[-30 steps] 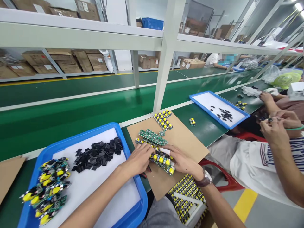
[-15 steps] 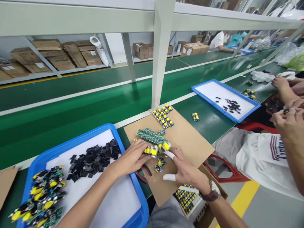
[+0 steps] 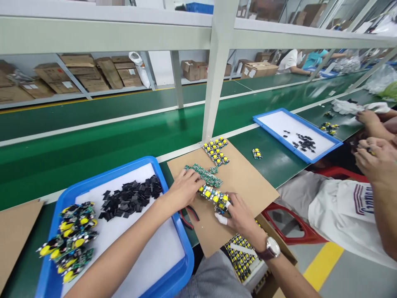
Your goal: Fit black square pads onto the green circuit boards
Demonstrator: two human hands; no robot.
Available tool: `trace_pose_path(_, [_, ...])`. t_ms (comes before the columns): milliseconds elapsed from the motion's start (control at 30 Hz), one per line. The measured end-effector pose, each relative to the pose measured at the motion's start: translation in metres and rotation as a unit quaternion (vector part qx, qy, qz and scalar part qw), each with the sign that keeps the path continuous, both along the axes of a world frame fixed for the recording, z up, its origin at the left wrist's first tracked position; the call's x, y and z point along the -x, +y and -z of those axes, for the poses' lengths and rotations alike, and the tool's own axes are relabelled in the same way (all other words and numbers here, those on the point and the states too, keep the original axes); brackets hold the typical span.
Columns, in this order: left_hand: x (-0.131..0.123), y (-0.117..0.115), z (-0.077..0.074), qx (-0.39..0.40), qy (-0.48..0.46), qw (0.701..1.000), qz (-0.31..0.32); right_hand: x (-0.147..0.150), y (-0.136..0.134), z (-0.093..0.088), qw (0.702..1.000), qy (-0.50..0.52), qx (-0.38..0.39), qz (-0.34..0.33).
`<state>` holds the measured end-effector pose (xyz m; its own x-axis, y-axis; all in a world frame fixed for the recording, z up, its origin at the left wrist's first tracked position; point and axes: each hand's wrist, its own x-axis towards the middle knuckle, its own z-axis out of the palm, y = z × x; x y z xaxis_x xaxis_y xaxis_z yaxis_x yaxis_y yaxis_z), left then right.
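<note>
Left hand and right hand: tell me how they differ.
The right hand has white covers on two of its fingers; the left hand shows none, though its fingertips are partly hidden. The right hand has a wristwatch strapped behind it; the left hand has none. Both are at the row of yellow-topped boards, at opposite ends.

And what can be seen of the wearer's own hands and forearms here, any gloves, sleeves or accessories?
No sleeves show on the left forearm or right forearm. The left hand has no glove. The right hand has white covers on the thumb and a finger; its wrist carries a round, silver-coloured watch with a brown strap.
</note>
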<state>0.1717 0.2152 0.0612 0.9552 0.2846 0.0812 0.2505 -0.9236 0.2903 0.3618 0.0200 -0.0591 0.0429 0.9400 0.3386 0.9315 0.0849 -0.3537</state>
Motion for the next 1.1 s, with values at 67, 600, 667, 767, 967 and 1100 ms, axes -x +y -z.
trace_pose_path(67, [0.002,0.004,-0.004,-0.005,-0.022,1.0,-0.012,-0.006,0.001,0.004,1.0,0.007,-0.016,-0.002])
trace_pose_path(600, [0.232,-0.174,0.016,0.394,-0.272,0.7,-0.53,0.078,-0.011,-0.051,0.962,0.191,-0.007,-0.196])
trace_pose_path(667, [0.227,-0.186,0.032,0.434,-0.288,0.666,-0.533,0.127,0.009,-0.053,0.947,0.097,0.093,-0.291])
trace_pose_path(767, [0.225,-0.197,0.042,0.462,-0.296,0.647,-0.53,0.17,0.03,-0.051,0.933,0.044,0.147,-0.327])
trace_pose_path(967, [0.241,-0.203,0.04,0.504,-0.283,0.621,-0.529,0.149,0.035,-0.067,0.91,0.052,0.217,-0.349])
trace_pose_path(1100, [0.245,-0.199,0.033,0.494,-0.263,0.624,-0.545,0.125,0.031,-0.082,0.904,0.069,0.276,-0.319])
